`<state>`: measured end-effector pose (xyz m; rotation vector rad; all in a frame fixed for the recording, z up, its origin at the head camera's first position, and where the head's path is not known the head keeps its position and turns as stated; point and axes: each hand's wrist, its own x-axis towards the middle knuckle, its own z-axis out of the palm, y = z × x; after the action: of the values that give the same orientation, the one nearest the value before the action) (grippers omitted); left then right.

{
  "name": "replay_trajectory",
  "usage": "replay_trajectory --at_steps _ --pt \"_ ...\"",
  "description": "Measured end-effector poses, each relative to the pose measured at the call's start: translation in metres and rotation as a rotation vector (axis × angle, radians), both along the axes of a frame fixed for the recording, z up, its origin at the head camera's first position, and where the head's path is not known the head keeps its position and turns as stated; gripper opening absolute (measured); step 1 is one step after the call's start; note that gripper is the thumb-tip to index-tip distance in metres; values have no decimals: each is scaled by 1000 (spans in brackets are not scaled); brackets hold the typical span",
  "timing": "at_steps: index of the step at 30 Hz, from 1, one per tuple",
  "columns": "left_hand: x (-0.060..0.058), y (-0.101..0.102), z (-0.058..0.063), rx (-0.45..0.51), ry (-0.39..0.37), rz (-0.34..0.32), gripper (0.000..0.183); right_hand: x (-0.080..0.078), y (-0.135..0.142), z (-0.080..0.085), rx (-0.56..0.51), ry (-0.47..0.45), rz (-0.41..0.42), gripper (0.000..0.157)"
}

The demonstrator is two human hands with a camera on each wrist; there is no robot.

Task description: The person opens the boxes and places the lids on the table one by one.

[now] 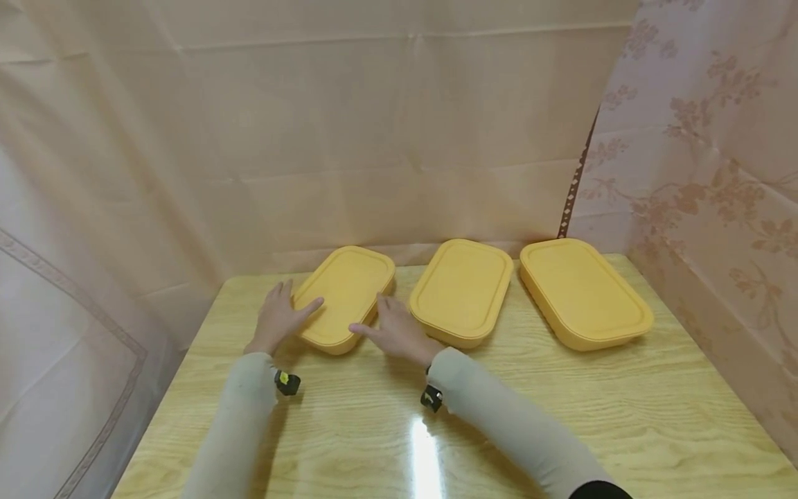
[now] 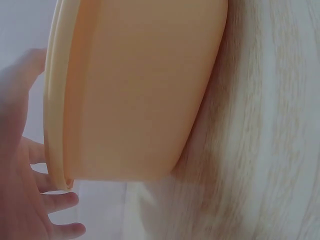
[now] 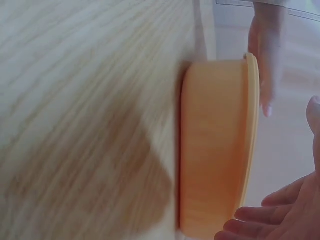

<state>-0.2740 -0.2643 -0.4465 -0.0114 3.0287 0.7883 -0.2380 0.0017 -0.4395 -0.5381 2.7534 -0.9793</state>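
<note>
Three yellow lidded boxes with rounded corners stand in a row across the table in the head view. My left hand (image 1: 277,320) is at the left side of the leftmost box (image 1: 349,287), thumb reaching over its lid. On the opposite side, my right hand (image 1: 399,334) has its fingers by the edge and its thumb over the near right corner. Spread fingers of the left hand (image 2: 25,175) show beside the lid rim in the left wrist view. From the right wrist, the box (image 3: 215,140) sits on the tabletop, with the right hand's fingers (image 3: 260,215) extended near its lid.
Right of my hands stand the middle box (image 1: 463,287) and the right box (image 1: 582,291), angled differently. A beige cloth (image 1: 399,138) hangs behind the table (image 1: 349,430); a flowered cloth (image 1: 717,173) hangs at the right. Black wrist devices (image 1: 287,382) sit at both cuffs.
</note>
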Motion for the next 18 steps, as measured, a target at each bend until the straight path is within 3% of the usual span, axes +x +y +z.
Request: replay_trajectory --at_steps 11,18 --pt "0 -8 -4 51 -26 25 109 4 -10 -6 -8 -95 -30 106" --pt "-1 -11 -9 60 -18 23 106 8 -17 -10 17 -70 -48 107"
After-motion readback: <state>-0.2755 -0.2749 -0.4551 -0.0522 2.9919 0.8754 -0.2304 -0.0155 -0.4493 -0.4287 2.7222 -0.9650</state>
